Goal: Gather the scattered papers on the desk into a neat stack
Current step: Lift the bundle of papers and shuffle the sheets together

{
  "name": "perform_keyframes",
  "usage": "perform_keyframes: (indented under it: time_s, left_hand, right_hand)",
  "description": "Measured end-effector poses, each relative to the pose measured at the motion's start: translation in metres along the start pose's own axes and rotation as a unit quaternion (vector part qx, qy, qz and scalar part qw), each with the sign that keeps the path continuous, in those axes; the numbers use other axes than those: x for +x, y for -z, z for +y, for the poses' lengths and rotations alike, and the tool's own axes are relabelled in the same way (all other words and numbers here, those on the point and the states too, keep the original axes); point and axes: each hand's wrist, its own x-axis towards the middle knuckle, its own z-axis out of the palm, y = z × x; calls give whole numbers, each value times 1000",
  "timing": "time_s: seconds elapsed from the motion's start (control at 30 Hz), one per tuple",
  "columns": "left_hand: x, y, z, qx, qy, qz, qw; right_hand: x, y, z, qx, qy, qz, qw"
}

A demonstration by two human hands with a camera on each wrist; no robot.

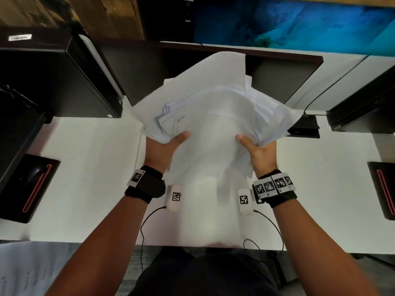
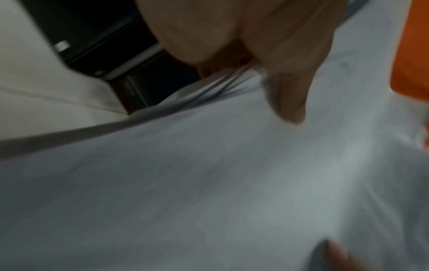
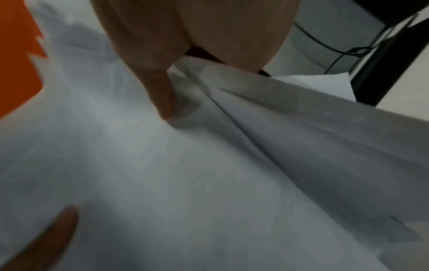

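A loose, uneven bundle of white papers is held up above the white desk, its sheets fanned and curled at the far end. My left hand grips the bundle's left edge, thumb on top and fingers hidden beneath. My right hand grips the right edge the same way. In the left wrist view the thumb presses onto the top sheet of the papers. In the right wrist view the thumb pinches creased papers.
A dark monitor stands behind the bundle, and a blue screen sits farther back. A black box is at the left, another black unit at the right. Black mats lie at both desk sides. Cables run over the front edge.
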Motion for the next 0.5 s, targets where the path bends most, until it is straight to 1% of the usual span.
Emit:
perform_keyframes:
  time_s: [0.1,0.2,0.3,0.4,0.5]
  left_hand:
    - [7,10,1,10,3,-11,1000]
    - [8,14,9,13,6,-39,999]
    - [6,16,16,17,6,-53,998]
    - [6,16,22,32,-3,-55,998]
    - [5,13,25,33,-25,-45,998]
  right_hand:
    - [7,10,-4,-7,-15,-47,999]
    - [11,15,-8,-16,-28,-72,997]
    - [13,15,-13,-48,-37,-97,993]
    - [15,15,-17,-75,-43,-98,991]
    - [14,14,-22,-75,-20,-72,994]
